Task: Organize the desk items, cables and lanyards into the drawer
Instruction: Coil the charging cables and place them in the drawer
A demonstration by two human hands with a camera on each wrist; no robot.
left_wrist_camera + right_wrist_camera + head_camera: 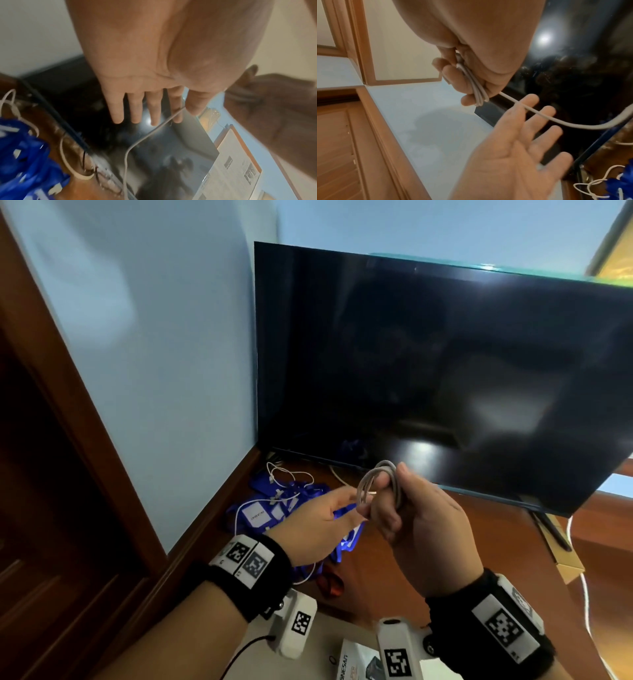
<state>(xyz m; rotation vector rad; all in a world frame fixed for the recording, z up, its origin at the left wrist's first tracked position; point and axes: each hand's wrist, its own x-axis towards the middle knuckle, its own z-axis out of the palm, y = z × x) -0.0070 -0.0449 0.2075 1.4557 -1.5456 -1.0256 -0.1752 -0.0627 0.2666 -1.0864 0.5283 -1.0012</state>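
- nearest, by the wrists, a printed box [356, 660] lies on a pale surface; whether it belongs to the task i cannot tell.
- the right hand [424, 529] has its grip curled around a coiled grey cable [380, 484], several loops pinched between thumb and fingers.
- the left hand [318, 522] is flat, fingers straight; the cable's loose tail [556, 117] runs across them and trails down toward the table, so coiling looks unfinished.
- beyond the hands, blue lanyards [270, 508] with badge holders lie in a heap on the wooden table [496, 542], a thin white cable [291, 474] tangled over them.
- behind stands a dark screen [428, 371].
- no drawer is in view; judging by this, nothing visible is stowed yet and most of the task remains.
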